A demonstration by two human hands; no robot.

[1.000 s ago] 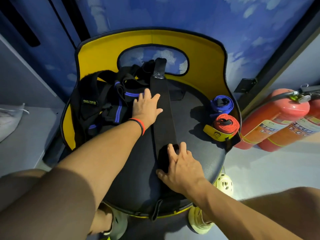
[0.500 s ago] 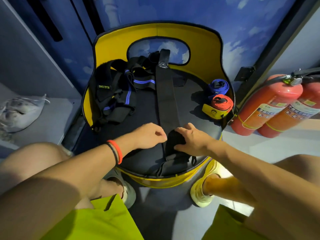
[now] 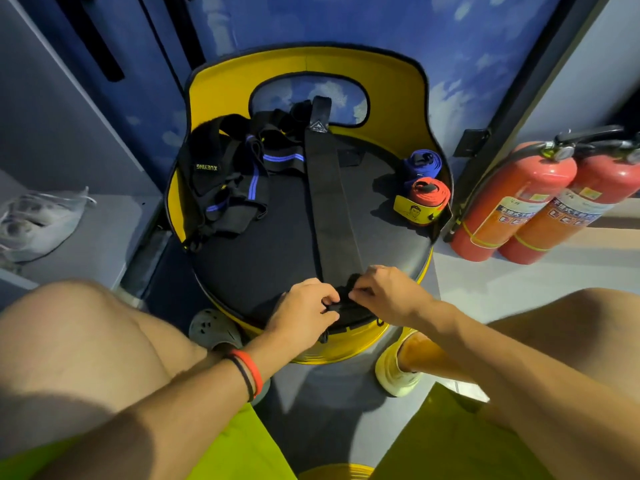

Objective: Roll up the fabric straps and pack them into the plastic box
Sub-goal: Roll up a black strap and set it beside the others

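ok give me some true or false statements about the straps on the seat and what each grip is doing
1. The left grip and right grip both hold the near end of the long black strap. True.
2. The long black strap is fully rolled up. False: most of it lies flat along the seat.
3. A red roll and a blue roll sit at the seat's right edge. True.
4. Three fire extinguishers stand left of the seat. False: two fire extinguishers stand to its right.
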